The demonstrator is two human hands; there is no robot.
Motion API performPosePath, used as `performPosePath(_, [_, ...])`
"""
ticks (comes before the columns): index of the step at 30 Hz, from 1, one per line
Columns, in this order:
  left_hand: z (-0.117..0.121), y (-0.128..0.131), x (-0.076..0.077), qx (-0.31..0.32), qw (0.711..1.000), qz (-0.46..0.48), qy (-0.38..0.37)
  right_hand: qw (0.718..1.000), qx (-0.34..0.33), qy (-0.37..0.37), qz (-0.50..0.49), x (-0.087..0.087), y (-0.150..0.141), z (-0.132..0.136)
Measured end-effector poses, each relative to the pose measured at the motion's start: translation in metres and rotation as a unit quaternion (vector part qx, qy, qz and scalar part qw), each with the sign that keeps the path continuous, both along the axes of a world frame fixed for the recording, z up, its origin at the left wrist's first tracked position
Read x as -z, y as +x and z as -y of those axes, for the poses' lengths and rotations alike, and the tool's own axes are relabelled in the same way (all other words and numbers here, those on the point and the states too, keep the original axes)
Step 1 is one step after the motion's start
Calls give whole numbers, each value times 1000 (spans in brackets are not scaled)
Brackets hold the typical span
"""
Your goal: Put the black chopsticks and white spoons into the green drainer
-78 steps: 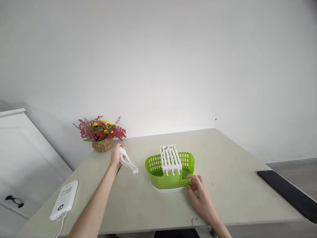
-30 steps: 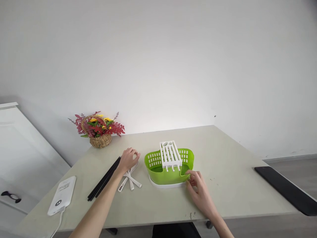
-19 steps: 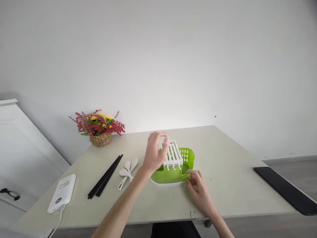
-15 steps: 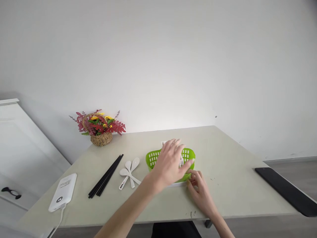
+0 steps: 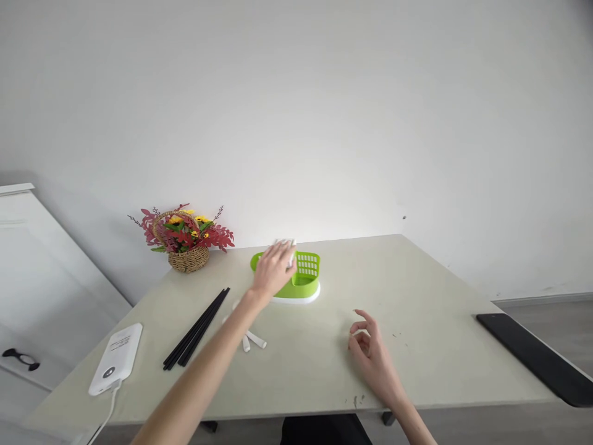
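Note:
A green cutlery holder (image 5: 307,264) with slotted walls stands on a white base toward the back of the table. My left hand (image 5: 273,270) grips its white upright middle piece (image 5: 286,243) from above, hiding much of the holder's left side. Lower right, my right hand (image 5: 370,352) rests by the table top with loosely bent fingers, a gap between them and nothing held. White spoons (image 5: 256,339) lie crossed beneath my left forearm, which covers their bowls. Left of them is a bundle of black chopsticks (image 5: 197,329).
A wicker basket of artificial flowers (image 5: 189,259) stands at the back left. A white power bank (image 5: 117,358) with a cable lies near the left edge. A black flat object (image 5: 532,355) sits at the right edge. The wall borders the table (image 5: 430,346) behind.
The green cutlery holder has moved back and to the left with my left hand on it. My right hand has come off the holder and stays near its former place.

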State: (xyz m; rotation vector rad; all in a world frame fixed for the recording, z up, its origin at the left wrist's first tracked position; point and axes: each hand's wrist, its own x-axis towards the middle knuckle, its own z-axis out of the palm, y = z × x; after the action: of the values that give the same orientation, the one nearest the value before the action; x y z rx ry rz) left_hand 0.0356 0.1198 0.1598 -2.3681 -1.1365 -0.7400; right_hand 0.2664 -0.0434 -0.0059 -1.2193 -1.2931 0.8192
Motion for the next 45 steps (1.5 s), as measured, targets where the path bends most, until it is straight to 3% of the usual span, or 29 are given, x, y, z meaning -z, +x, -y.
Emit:
performPosePath(4, [-34, -55, -7, -73, 997, 13, -2, 999, -18, -24, 20, -3, 1, 2])
performPosePath(8, [-53, -97, -14, -152, 988, 6, -14, 999, -15, -30, 39, -5, 2, 2])
performPosePath(11, [-58, -112, -17, -158, 987, -2, -14, 998, -10, -28, 50, -4, 3, 2])
performPosePath(15, [-51, -112, -10, -160, 987, 18, 5, 998, -16, -35, 52, -3, 3, 2])
performPosePath(17, [-42, -104, -1, -131, 991, 32, 11, 997, -20, -45, 58, -2, 3, 1])
performPosePath(22, [-4, -65, 26, 28, 999, 23, -31, 994, -30, -65, 86, -4, 4, 2])
performPosePath(26, [37, -30, 46, 73, 995, 25, -70, 993, -32, -67, 94, -6, 4, 3])
performPosePath(29, [72, -14, 66, 80, 988, 49, -120, 993, -28, -62, 98, -5, 4, 3])
performPosePath(32, [106, -8, 96, 71, 978, 79, -179, 993, -27, -51, 101, -5, 4, 3])
performPosePath(35, [135, -7, 131, 37, 970, 101, -219, 994, -22, -40, 101, -5, 3, 2])
performPosePath(38, [153, -4, 156, -20, 975, 90, -202, 994, -17, -34, 101, -7, 3, 3])
performPosePath(41, [160, -2, 165, -45, 979, 74, -182, 994, -19, -35, 105, -7, 3, 3])
performPosePath(45, [162, -2, 159, -45, 979, 64, -190, 993, -21, -33, 109, -3, 4, 3])
